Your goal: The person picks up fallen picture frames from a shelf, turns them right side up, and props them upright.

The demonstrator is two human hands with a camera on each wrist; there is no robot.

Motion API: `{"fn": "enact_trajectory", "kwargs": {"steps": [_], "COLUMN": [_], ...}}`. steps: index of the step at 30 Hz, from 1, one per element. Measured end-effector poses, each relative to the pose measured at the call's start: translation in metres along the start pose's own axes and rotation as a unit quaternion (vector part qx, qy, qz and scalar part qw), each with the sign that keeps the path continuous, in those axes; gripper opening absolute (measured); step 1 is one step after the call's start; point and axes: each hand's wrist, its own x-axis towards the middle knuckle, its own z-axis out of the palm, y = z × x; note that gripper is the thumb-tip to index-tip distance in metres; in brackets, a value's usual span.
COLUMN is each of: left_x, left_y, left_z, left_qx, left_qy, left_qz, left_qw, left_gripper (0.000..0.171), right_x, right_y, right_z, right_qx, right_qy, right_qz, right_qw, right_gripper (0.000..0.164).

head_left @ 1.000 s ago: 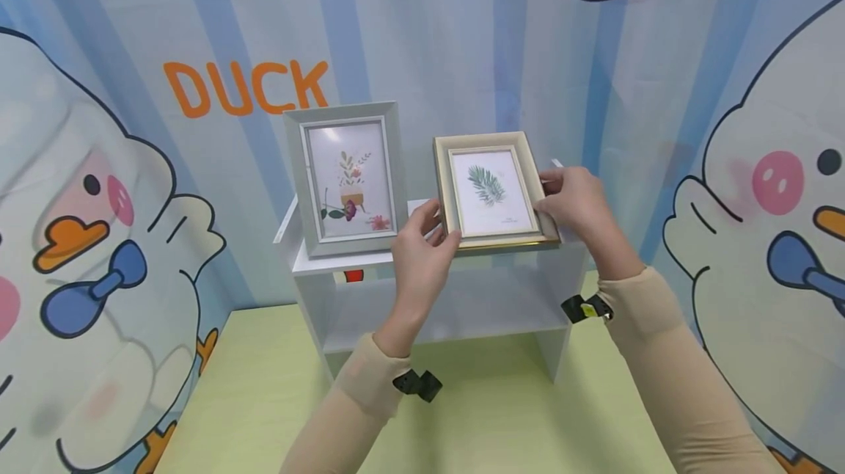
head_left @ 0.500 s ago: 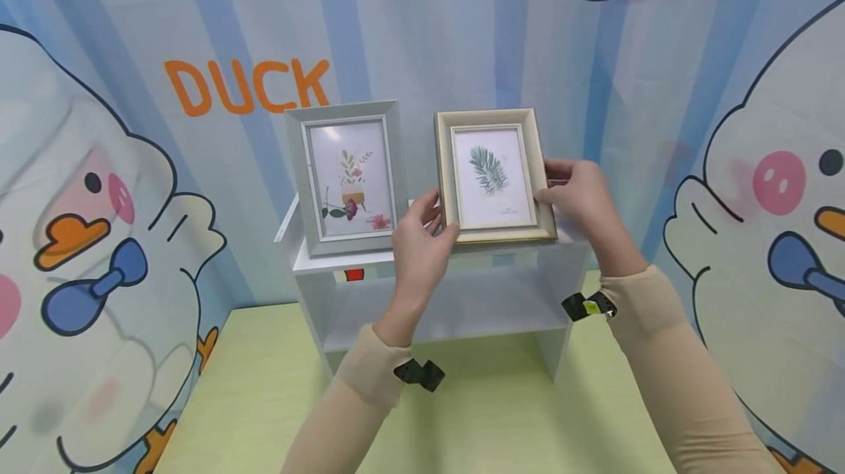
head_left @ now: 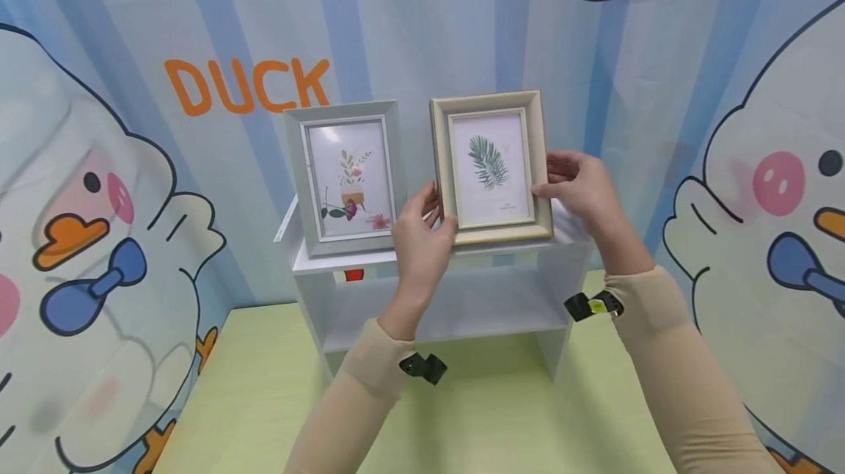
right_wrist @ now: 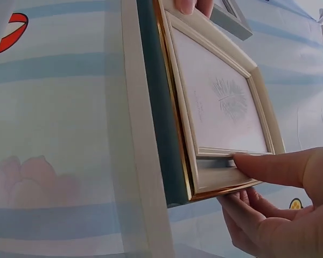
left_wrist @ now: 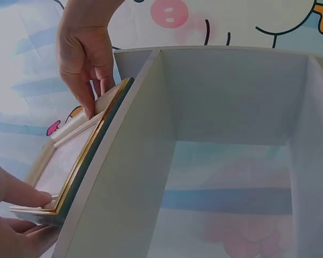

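Note:
Both hands hold a cream picture frame (head_left: 490,173) with a green fern print and a gold lower edge. It stands nearly upright at the right of the white shelf's top. My left hand (head_left: 422,243) pinches its lower left side, thumb in front and fingers behind. On the opposite side, my right hand (head_left: 581,184) grips the border, its thumb on the front face in the right wrist view. The bottom edge of the frame sits right at the shelf's front edge (left_wrist: 105,161). To its left, a grey picture frame (head_left: 350,177) with a flower-pot print stands upright, untouched.
The small white shelf unit (head_left: 436,305) has a middle board and low raised sides. It stands on a yellow-green surface (head_left: 264,386). Behind hangs a blue striped curtain (head_left: 449,26) printed with ducks. A dark-red flower (head_left: 350,208) shows low on the grey frame.
The cream frame has tilted from leaning back to nearly upright, its top rising. Both hands have moved up slightly with it, still holding the sides. The grey frame has stayed put.

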Motion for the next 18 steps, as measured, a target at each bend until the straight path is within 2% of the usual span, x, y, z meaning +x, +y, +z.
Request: {"fn": "enact_trajectory", "kwargs": {"steps": [7, 18], "left_x": [0.0041, 0.0097], "left_y": [-0.0002, -0.0023], "left_z": [0.0018, 0.0018], "left_qx": [0.015, 0.019], "left_qy": [0.018, 0.022], "left_qz": [0.029, 0.053], "left_qw": [0.9993, 0.9982], "left_gripper": [0.044, 0.038], "right_x": [-0.0009, -0.0053], "right_y": [0.0037, 0.0098], "right_z": [0.0017, 0.0088], "right_qx": [0.037, 0.079], "right_qy": [0.015, 0.047], "right_qz": [-0.023, -0.064], "right_qw": [0.999, 0.994], "right_gripper": [0.062, 0.055]}}
